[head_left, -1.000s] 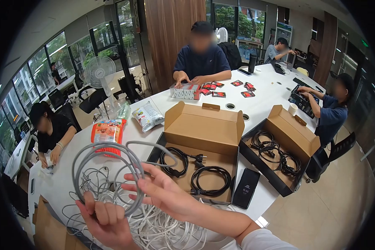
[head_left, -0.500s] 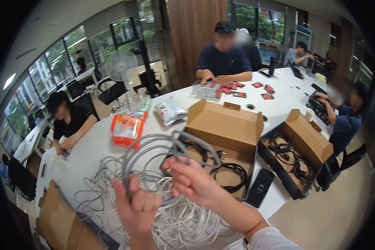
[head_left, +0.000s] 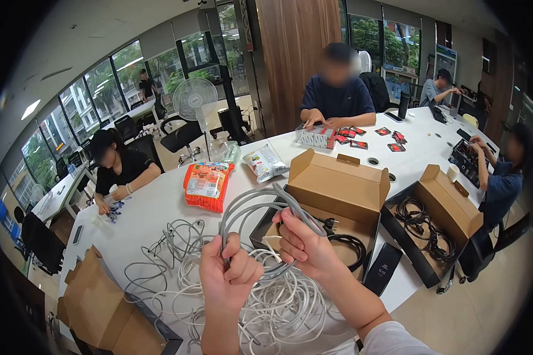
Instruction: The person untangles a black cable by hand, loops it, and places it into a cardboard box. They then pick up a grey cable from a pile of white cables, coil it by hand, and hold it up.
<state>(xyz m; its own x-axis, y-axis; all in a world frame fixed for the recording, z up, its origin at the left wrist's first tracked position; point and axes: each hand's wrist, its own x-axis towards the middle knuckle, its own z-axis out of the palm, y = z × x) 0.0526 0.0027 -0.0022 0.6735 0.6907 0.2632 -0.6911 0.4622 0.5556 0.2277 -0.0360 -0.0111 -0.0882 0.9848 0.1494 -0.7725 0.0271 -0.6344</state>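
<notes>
A coil of grey cable [head_left: 249,200] is held up in loops above the table. My left hand [head_left: 230,269] is closed around the coil's left side. On the right side of the loops, my right hand [head_left: 302,244] is closed with its fingers on the cable. Below both hands lies a large tangle of white cables [head_left: 290,307], with thinner grey cable [head_left: 145,269] spreading to its left. Just behind my right hand stands an open cardboard box [head_left: 337,183] with black cables [head_left: 352,245] inside.
A second open box [head_left: 438,192] holds black cables; a phone [head_left: 385,269] lies between the boxes. An open box [head_left: 95,302] stands at the lower left. Red [head_left: 207,186] and silver [head_left: 265,163] packets lie behind the coil. Several people sit around the table [head_left: 154,204].
The coil's loops are gathered closer together, and my right hand now closes on their right side. The view has shifted, so the surroundings appear further right and slightly lower.
</notes>
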